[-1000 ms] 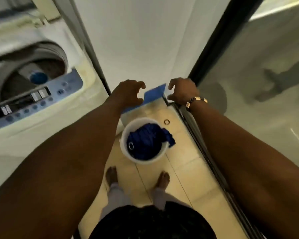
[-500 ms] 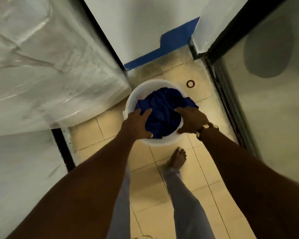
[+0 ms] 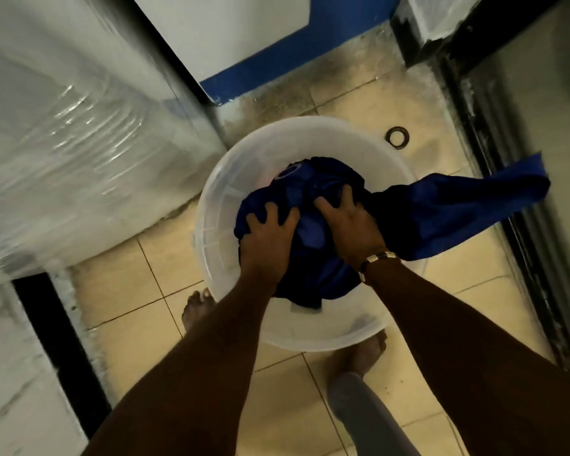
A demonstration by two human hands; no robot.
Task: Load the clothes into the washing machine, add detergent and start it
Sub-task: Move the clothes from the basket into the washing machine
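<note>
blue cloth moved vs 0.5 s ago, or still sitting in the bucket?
Yes. The dark blue cloth now trails right over the translucent white plastic bucket rim toward the black door frame; both hands grip the bundle.

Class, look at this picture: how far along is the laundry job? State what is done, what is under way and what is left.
Done: nothing yet; the blue cloth is still in the bucket. Under way: the left hand and right hand grip the cloth, one end flung out over the rim. Left: carrying it into the washer, adding detergent and starting it; no detergent is in view.
</note>
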